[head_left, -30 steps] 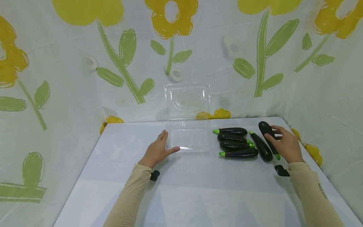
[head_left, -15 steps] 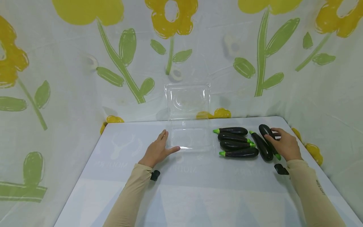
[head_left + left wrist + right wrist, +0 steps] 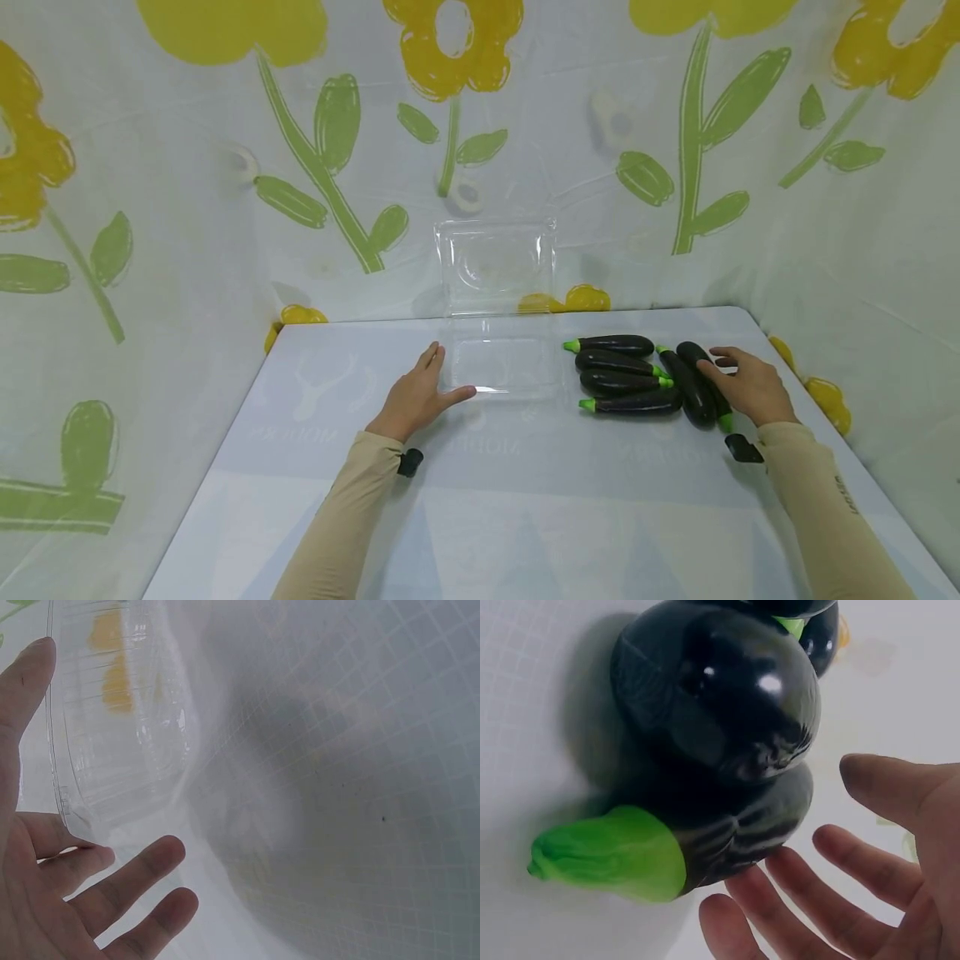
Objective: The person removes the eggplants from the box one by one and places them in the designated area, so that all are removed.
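A clear plastic clamshell container [image 3: 483, 367] stands at mid-table, its lid [image 3: 498, 275] raised at the back. My left hand [image 3: 415, 402] rests at its front left corner, fingers spread; in the left wrist view the thumb [image 3: 26, 682] lies along the rim. To the right, my right hand [image 3: 756, 390] is beside the rightmost eggplant [image 3: 717, 402], fingers loosely extended. In the right wrist view that eggplant's green cap [image 3: 615, 855] points left. The fingertips are close to its skin, the thumb stands apart, and contact is unclear. Another slanted eggplant [image 3: 690, 392] lies against it.
Several more eggplants lie sideways in a stack of rows between the container and the slanted pair, including a rear one [image 3: 618, 344] and a front one [image 3: 637, 404]. A flower-print curtain [image 3: 570, 167] hangs behind the white table [image 3: 480, 517].
The rightmost eggplant has shifted left and toward me, up against its neighbour. My right hand has loosened from it, its thumb and fingers parted. The left hand stays put.
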A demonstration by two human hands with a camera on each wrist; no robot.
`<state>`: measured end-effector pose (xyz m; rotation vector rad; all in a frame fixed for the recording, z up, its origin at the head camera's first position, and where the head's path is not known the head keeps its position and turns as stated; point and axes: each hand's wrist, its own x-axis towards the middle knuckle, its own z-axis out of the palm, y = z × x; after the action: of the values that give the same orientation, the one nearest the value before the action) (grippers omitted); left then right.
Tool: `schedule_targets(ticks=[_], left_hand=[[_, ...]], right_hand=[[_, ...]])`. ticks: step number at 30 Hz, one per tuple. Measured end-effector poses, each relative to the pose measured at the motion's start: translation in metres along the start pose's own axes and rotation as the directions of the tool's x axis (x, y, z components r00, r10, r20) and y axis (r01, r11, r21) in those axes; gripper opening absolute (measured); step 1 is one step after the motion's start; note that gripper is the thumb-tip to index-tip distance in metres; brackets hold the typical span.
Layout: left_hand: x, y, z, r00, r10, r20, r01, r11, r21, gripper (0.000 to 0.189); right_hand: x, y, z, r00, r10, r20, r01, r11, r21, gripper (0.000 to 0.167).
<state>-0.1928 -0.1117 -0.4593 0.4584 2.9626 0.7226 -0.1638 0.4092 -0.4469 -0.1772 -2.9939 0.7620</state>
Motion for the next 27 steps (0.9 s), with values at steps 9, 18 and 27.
schedule_targets(ticks=[9, 18, 27], left_hand=[[0.001, 0.001, 0.002, 1.000, -0.001, 0.010, 0.001, 1.000, -0.004, 0.112], [0.000, 0.007, 0.008, 1.000, 0.013, -0.005, -0.013, 1.000, 0.010, 0.111], [0.003, 0.012, 0.003, 1.000, 0.014, -0.004, -0.014, 0.999, 0.047, 0.112]], right_hand=[[-0.004, -0.010, -0.004, 0.998, 0.035, -0.042, -0.034, 0.999, 0.015, 0.069], [-0.009, -0.027, -0.010, 0.995, -0.042, -0.095, 0.043, 0.999, 0.011, 0.063], [-0.009, -0.036, -0.001, 0.968, -0.188, -0.165, 0.195, 0.980, 0.026, 0.066]])
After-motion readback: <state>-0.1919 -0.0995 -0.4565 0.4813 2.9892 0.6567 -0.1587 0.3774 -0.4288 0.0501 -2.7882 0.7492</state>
